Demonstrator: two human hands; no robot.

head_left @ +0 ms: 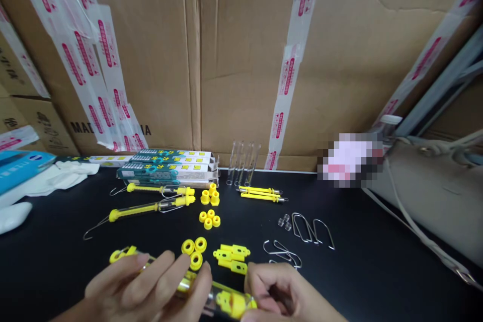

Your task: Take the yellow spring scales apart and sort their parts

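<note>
My left hand (154, 287) wraps round a clear-tubed spring scale (222, 298) with yellow parts, held slanting at the bottom. At the tube's right end, by a yellow end piece, the fingers of my right hand (281, 294) are pinched together. A bit of metal shows near them, though what exactly they grip is hidden. Just beyond my hands lie yellow rings (196, 260) and flat yellow tabs with holes (232, 256). Two other spring scales with hooks (151, 209) rest at the left. Bent wire loops (282, 251) are close to my right hand.
Printed narrow boxes (169, 168) are stacked at the back, beside upright clear tubes (243, 163). Yellow rods with springs (260, 194), small yellow caps (210, 219), clear rings (285, 222) and wire hooks (311, 231) lie on the black table. A bag (437, 196) stands right; a large carton (241, 60) walls the back.
</note>
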